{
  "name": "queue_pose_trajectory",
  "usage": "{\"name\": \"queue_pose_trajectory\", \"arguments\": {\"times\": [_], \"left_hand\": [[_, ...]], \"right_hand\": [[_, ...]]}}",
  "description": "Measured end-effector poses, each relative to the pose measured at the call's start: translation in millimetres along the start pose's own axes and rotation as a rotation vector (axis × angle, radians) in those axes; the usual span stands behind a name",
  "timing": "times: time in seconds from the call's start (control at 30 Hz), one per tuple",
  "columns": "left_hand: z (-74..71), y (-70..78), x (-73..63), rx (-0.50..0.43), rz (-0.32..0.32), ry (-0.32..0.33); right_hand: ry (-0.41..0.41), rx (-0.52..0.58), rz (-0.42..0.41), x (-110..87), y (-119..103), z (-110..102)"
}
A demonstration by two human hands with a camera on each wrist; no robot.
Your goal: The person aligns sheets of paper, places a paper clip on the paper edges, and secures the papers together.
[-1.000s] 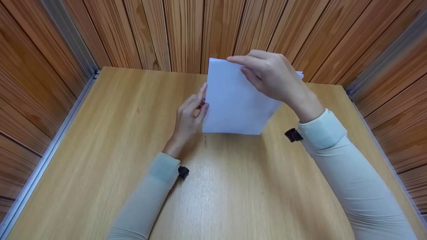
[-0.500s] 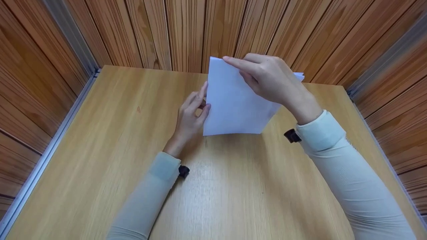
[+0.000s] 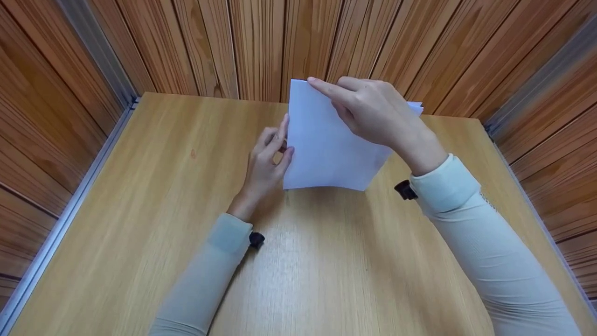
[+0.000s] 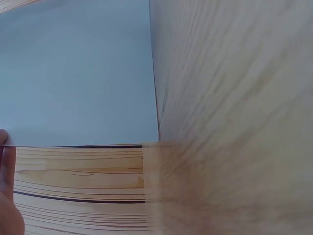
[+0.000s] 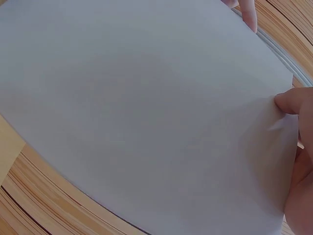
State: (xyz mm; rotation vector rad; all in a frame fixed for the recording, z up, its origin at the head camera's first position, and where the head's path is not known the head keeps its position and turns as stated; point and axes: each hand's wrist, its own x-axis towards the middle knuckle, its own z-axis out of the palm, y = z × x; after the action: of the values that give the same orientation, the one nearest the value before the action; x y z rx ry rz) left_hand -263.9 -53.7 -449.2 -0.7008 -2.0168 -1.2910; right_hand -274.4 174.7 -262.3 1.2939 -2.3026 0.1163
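White paper (image 3: pixel 333 140) stands upright, its lower edge near the tabletop; several layered corners show at its far right. My left hand (image 3: pixel 266 163) pinches the left edge, thumb on the near face. In the left wrist view, the thumb tip of that hand (image 4: pixel 6 196) shows at the border of the paper (image 4: pixel 78 73). My right hand (image 3: pixel 378 109) grips the top edge, with the index finger pointing left along it and the thumb on the near face. The right wrist view shows the paper (image 5: pixel 142 112) creased beside the right thumb (image 5: pixel 291 100).
Under the paper spreads a light wooden table (image 3: pixel 298 270). Wood-plank walls (image 3: pixel 261 46) rise behind it and at both sides, with a metal rail (image 3: pixel 70 210) along the left edge. Small dark devices (image 3: pixel 256 240) sit at both wrists.
My right hand has slid a little leftward along the top edge, and its index fingertip is now closer to the top left corner. My left hand has hardly moved.
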Motion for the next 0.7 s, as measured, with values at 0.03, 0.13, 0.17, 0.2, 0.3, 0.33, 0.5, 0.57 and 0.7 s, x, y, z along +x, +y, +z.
{"name": "queue_pose_trajectory", "arguments": {"times": [0.03, 0.13, 0.17, 0.2, 0.3, 0.33, 0.5, 0.57, 0.7], "left_hand": [[0.3, 0.4, 0.0, -0.001, 0.000, -0.001], [1.4, 1.4, -0.4, -0.002, 0.002, -0.006], [1.8, 1.5, -0.3, -0.001, 0.003, -0.008], [2.1, 1.6, -0.3, 0.002, 0.004, -0.010], [2.7, 1.6, 0.4, 0.002, 0.010, -0.016], [2.8, 1.4, 0.6, -0.003, 0.014, -0.016], [3.2, 0.8, 1.0, -0.019, 0.021, -0.005], [2.9, 1.3, 1.0, -0.012, 0.021, 0.003], [2.0, 1.2, 0.6, -0.001, 0.013, 0.007]], "right_hand": [[-0.008, -0.003, 0.001, 0.3, -0.1, -0.3], [-0.022, 0.000, 0.009, 0.3, 0.0, -1.5], [-0.029, -0.003, 0.012, 0.2, 0.0, -2.0], [-0.032, -0.002, 0.016, 0.2, 0.0, -2.2], [-0.037, 0.003, 0.030, -0.1, -0.2, -2.2], [-0.038, 0.004, 0.033, -0.2, -0.3, -2.1], [-0.046, 0.002, 0.041, -1.2, -1.1, -2.8], [-0.046, 0.001, 0.037, -1.2, -1.9, -3.4], [-0.046, -0.002, 0.025, -0.6, -3.7, -4.0]]}}
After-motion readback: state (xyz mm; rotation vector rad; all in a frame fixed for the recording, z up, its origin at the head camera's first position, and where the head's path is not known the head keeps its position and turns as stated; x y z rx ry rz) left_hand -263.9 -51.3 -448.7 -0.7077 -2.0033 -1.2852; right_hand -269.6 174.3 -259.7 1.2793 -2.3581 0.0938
